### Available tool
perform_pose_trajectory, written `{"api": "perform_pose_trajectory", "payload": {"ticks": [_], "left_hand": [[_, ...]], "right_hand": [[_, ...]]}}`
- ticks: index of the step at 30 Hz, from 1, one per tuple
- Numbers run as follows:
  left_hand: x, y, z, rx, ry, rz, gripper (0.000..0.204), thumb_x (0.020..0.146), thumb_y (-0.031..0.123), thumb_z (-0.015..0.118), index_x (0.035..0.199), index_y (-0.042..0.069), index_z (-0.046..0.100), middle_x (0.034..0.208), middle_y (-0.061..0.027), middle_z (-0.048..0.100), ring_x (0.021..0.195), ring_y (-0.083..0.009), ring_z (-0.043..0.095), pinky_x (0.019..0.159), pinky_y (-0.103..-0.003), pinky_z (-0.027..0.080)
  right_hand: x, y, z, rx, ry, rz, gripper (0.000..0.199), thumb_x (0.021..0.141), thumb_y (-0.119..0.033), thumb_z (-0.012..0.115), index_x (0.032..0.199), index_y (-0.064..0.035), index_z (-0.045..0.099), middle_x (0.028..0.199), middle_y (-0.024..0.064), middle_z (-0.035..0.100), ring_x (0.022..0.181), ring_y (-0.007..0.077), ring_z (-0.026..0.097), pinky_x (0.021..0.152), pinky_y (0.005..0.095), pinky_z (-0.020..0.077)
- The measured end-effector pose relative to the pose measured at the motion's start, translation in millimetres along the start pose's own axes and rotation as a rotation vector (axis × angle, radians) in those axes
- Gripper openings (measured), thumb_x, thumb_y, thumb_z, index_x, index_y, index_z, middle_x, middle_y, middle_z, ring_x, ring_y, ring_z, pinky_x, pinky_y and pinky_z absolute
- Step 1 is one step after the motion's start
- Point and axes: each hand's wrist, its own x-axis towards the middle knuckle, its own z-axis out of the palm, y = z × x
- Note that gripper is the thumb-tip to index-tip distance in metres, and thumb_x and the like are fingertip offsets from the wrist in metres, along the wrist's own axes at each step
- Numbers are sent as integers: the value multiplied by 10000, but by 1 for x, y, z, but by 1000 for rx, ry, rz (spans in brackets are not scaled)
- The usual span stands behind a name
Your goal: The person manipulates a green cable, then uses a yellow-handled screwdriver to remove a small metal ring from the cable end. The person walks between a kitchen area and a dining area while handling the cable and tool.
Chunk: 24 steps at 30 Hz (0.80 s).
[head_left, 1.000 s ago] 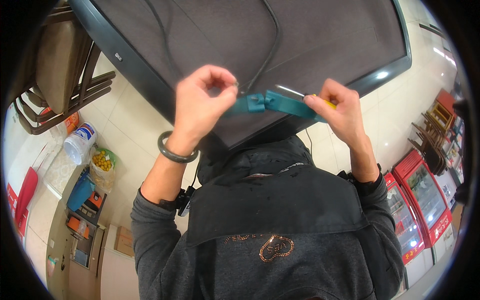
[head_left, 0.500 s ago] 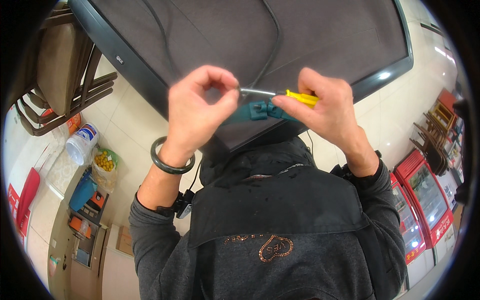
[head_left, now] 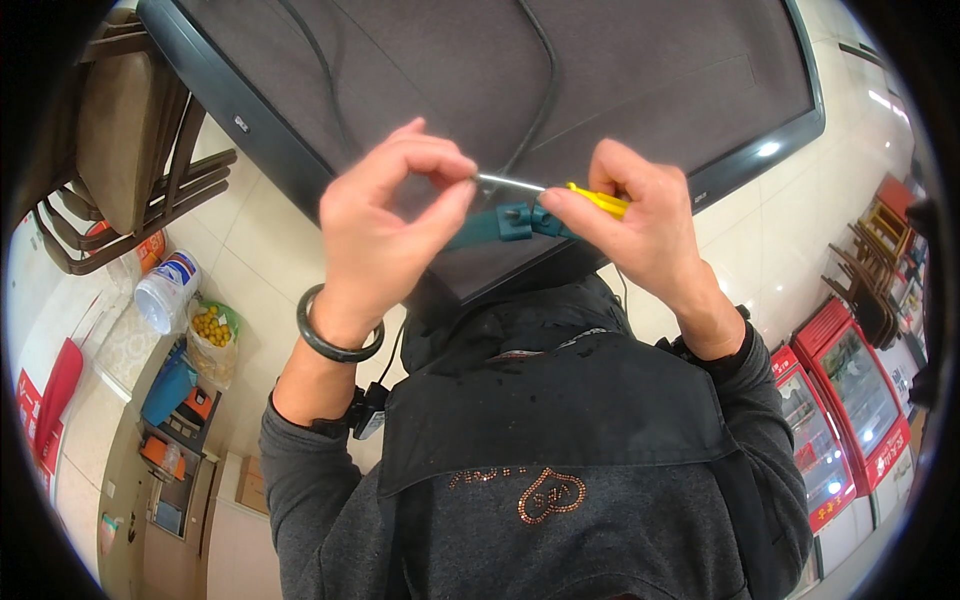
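Observation:
My right hand (head_left: 637, 205) is closed around the yellow handle of a screwdriver (head_left: 597, 199), its thumb along the near side. The thin metal shaft runs leftward to my left hand (head_left: 392, 215), whose thumb and forefinger pinch at its tip. Whatever small thing sits between those fingertips is too hidden to make out. Just under the shaft lies a teal plastic piece (head_left: 514, 222) with block-like parts and a band, partly covered by both hands. A dark bangle (head_left: 338, 338) circles my left wrist.
A large dark panel with a glossy black frame (head_left: 720, 170) lies in front of me, a black cable (head_left: 550, 90) across it. Stacked chairs (head_left: 115, 150), a white bucket (head_left: 165, 295) and a bag of yellow fruit (head_left: 212, 335) stand left. Red display fridges (head_left: 850, 370) stand right.
Both hands have shifted slightly to the left along with the screwdriver. The yellow handle has turned a little in my right hand, and my left fingers still pinch at the tip.

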Motion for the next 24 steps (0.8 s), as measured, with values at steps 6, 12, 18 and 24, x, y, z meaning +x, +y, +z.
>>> {"api": "perform_pose_trajectory", "payload": {"ticks": [6,12,18,24], "left_hand": [[-1,4,-9,-365,-26,-256,196,798,-51,751,985,-39,694,922,-81,713,844,-146,662,1050,-404,453],[-3,-2,-9,-469,-71,-227,167,792,-30,771,946,-24,707,901,-88,727,894,-170,694,1107,-481,404],[-2,0,-16,-351,-121,-174,152,805,-50,745,932,12,689,836,-83,704,836,-174,680,1142,-556,346],[0,1,-19,-327,-154,-209,149,795,-20,769,933,-9,713,873,-80,721,863,-166,696,1125,-532,376]], "right_hand": [[-1,2,-1,234,-85,37,428,811,-282,810,660,-52,483,537,36,424,479,115,413,463,284,313],[0,3,-3,297,-125,29,426,820,-293,807,663,-55,490,538,28,418,482,111,408,464,281,311],[1,5,-5,281,-256,43,411,830,-294,805,679,-52,509,552,35,456,484,115,425,469,283,330],[2,4,3,504,-61,-33,286,820,-185,824,788,-21,591,640,46,587,566,112,567,525,230,420]]}}
